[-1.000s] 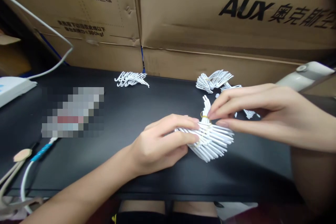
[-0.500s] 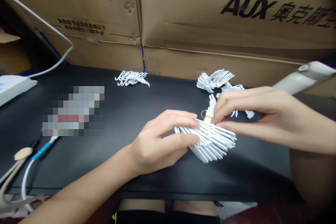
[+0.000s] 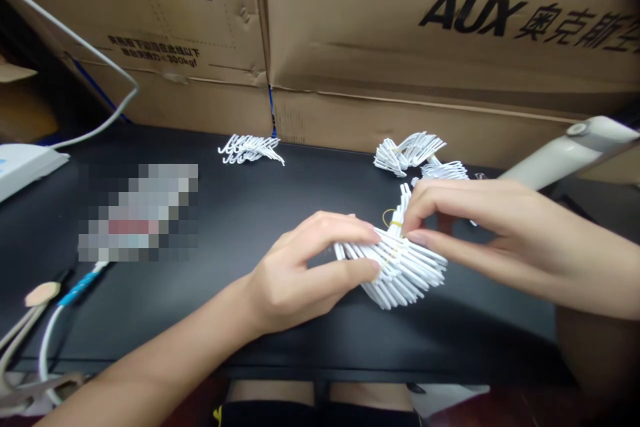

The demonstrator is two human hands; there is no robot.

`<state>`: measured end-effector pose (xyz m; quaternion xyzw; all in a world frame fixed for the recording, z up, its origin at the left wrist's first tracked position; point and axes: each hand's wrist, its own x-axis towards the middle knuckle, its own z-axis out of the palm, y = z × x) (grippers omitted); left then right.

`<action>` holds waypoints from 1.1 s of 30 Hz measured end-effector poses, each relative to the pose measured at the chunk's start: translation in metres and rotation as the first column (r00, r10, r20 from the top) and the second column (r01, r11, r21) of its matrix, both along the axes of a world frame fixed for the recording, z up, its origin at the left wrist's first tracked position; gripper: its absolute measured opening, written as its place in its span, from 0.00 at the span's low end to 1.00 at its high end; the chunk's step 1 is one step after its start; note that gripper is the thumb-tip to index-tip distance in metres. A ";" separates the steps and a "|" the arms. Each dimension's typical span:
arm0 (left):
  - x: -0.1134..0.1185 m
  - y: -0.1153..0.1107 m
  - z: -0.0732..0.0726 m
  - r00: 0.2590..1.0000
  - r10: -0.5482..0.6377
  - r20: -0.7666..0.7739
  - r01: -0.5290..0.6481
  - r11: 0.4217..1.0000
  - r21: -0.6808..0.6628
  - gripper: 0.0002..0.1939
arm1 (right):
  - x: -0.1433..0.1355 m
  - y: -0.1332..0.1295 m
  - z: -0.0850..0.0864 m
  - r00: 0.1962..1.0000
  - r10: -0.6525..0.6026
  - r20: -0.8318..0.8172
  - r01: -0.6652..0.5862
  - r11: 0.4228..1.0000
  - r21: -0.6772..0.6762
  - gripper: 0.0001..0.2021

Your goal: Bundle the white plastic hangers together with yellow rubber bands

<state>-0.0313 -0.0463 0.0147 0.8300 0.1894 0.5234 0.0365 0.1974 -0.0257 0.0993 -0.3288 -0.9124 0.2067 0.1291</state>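
Head view: the yellow band (image 3: 396, 223) loops wider than a second ago, seemingly slack; left hand (image 3: 305, 270) holds the white bundle (image 3: 413, 268), right hand (image 3: 505, 233) pinches narrowly alongside (what it grips, I cannot tell).

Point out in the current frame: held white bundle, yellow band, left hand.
White bundle (image 3: 419, 267): head view, on its fanned rods.
Yellow band (image 3: 397, 223): head view, on its wrap around the upright strands.
Left hand (image 3: 296, 268): head view, on its back.
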 end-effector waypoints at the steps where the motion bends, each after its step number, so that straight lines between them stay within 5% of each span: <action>1: 0.000 0.000 0.000 1.000 -0.005 -0.001 0.005 1.000 0.006 0.08 | 0.000 -0.001 0.001 1.000 0.003 0.001 -0.003 1.000 0.003 0.07; 15: 0.002 0.000 0.003 0.998 -0.059 0.024 0.060 0.997 -0.044 0.05 | -0.003 -0.007 0.009 0.994 -0.025 -0.108 0.024 1.000 -0.010 0.05; 33: -0.003 -0.001 0.006 0.982 0.175 -0.075 -0.160 0.971 0.176 0.05 | -0.005 -0.011 0.011 0.979 -0.004 -0.204 0.013 0.999 0.042 0.04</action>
